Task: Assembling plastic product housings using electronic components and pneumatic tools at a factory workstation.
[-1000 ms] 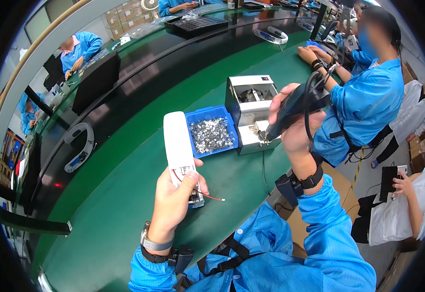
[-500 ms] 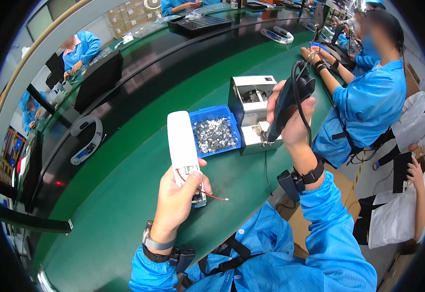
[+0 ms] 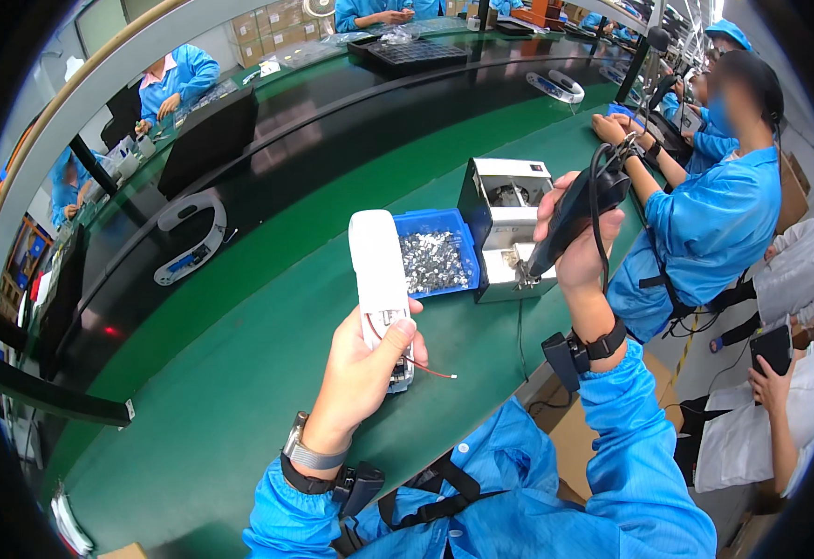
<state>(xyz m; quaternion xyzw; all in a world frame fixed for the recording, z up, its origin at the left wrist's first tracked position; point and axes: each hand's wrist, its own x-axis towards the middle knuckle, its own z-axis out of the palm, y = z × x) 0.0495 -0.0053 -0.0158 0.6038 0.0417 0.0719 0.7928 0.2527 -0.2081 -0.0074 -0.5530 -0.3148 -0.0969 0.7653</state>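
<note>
Gripping a white oblong casing [image 3: 381, 275] in your left hand [image 3: 362, 368]; your right hand [image 3: 574, 244] clasps a black electric screwdriver [image 3: 570, 219] beside the blue screw bin [image 3: 435, 261].

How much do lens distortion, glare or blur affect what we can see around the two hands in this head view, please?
Head view: fisheye bends the green table edge and black conveyor into arcs, with a dark rim around the picture; soft glare streaks the conveyor; the left hand with the white device and the right hand with the black tool are sharp; the neighbour's face is blurred.
</note>
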